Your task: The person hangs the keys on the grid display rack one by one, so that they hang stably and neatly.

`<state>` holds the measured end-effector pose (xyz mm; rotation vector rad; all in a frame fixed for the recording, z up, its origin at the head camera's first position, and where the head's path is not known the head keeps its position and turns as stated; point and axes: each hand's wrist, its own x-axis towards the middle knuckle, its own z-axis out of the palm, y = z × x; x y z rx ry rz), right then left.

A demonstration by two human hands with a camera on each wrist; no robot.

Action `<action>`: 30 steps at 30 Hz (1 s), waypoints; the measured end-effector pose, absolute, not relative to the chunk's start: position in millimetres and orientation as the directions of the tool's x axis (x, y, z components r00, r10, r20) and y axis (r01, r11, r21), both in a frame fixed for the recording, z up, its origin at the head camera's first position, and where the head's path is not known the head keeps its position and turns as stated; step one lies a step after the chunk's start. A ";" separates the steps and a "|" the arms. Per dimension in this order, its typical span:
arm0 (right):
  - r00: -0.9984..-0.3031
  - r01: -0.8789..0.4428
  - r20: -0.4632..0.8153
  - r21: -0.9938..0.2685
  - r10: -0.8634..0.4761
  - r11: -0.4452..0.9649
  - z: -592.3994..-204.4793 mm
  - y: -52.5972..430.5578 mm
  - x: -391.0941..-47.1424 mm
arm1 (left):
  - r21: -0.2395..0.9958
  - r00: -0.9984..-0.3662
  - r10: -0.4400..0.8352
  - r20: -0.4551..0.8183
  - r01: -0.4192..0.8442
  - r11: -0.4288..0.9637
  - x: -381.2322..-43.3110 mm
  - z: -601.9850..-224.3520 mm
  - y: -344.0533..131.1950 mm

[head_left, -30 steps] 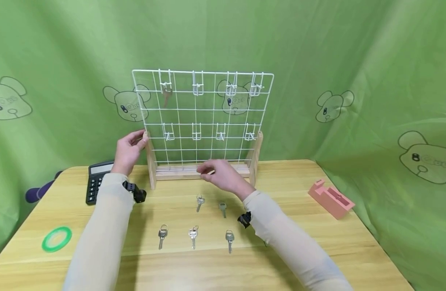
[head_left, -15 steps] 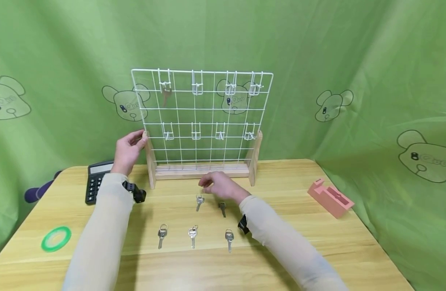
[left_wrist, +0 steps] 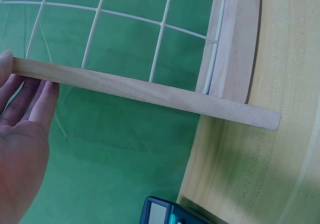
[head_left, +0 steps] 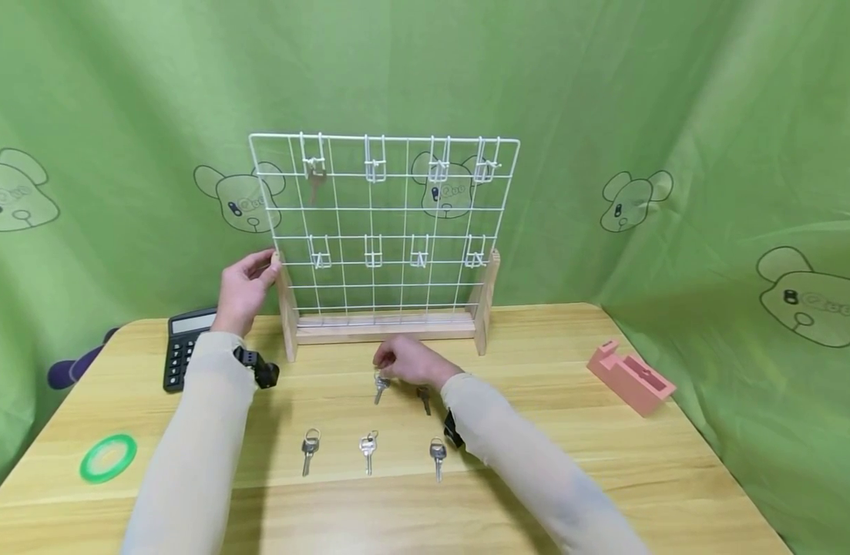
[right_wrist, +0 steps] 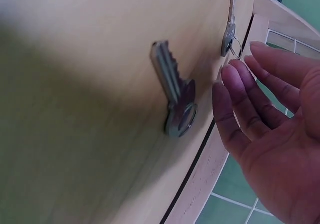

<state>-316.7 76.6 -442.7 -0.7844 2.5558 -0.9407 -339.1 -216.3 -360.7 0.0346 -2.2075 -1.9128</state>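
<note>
My left hand (head_left: 240,293) grips the top of the left wooden upright (head_left: 288,308) of a white wire grid rack. In the left wrist view, thumb and fingers lie on either side of that upright (left_wrist: 115,83). The right hand (head_left: 412,360) is low over the table, fingertips at the ring of a silver key (head_left: 379,389). Seen from the right wrist, a gap shows between thumb and fingers beside this key (right_wrist: 228,36). Another key (right_wrist: 181,108) lies nearby. Closer to me, three ringed keys, left (head_left: 309,449), middle (head_left: 368,447) and right (head_left: 438,451), form a row.
Several white hooks hang on the grid in two rows; a key (head_left: 317,181) hangs from the upper left one. A black calculator (head_left: 182,351) and green tape roll (head_left: 88,467) lie left. At the right is a pink tape dispenser (head_left: 631,379).
The right hand has come down from in front of the rack's base bar toward me, to the ring of the key on the table. My left hand stays on the upright.
</note>
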 end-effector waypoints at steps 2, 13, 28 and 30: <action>-0.800 -0.395 -0.100 -0.653 -0.591 0.646 -444.6 74.2 -318.6 | 0.980 -0.975 -0.162 0.155 0.130 0.153 -339.1 -360.8 -216.2; -0.798 -0.437 -0.087 -0.599 -0.597 0.671 -447.0 69.6 -321.4 | 0.979 -0.974 -0.152 0.167 0.146 0.141 -336.5 -358.7 -215.1; -0.795 -0.409 -0.069 -0.673 -0.603 0.616 -444.3 74.5 -316.8 | 0.979 -0.973 -0.152 0.174 0.154 0.132 -337.2 -360.2 -214.5; -0.793 -0.410 -0.066 -0.677 -0.605 0.611 -443.0 75.1 -316.0 | 0.979 -0.973 -0.154 0.175 0.155 0.135 -337.0 -360.5 -214.6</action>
